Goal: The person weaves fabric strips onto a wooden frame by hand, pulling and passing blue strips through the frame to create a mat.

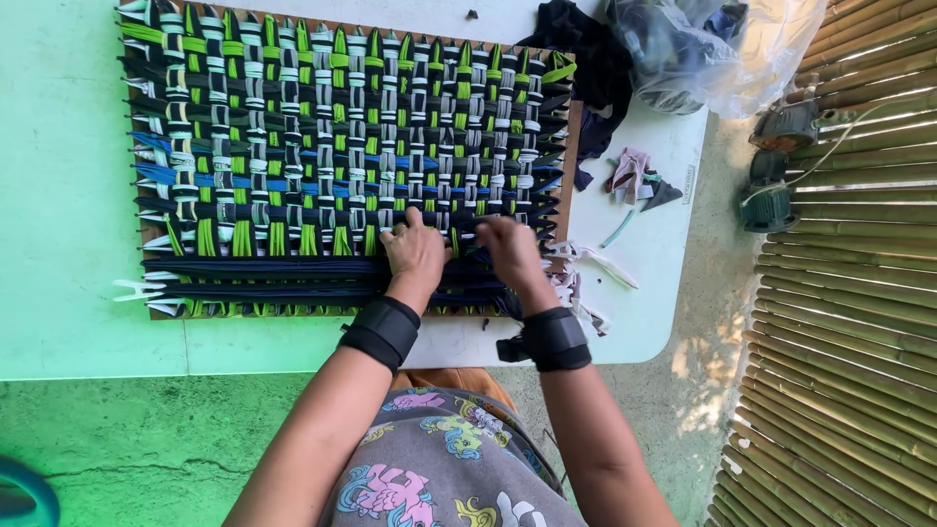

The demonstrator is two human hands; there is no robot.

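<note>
From the head camera, looking straight down: both hands are at six o'clock on the weaving frame [569, 146], which lies flat on the pale table [59, 293] so the strips stay taut across its pegs. The left hand [415, 252] presses fingers down onto the dark strips [264, 265], seemingly pinning them; fingers close together, nothing clearly gripped. The right hand [508, 249], just beside it at three o'clock, curls its fingers into the weave (whether it pinches a strip, I cannot tell). Black wrist bands [383, 332] sit on both forearms. The woven mat [342, 137] shows green, white, black and blue strips crossing tightly; its near rows are unwoven, plain dark bands. At one o'clock, fabric scraps [632, 176] and a clear bag [712, 49] wait within reach.
</note>
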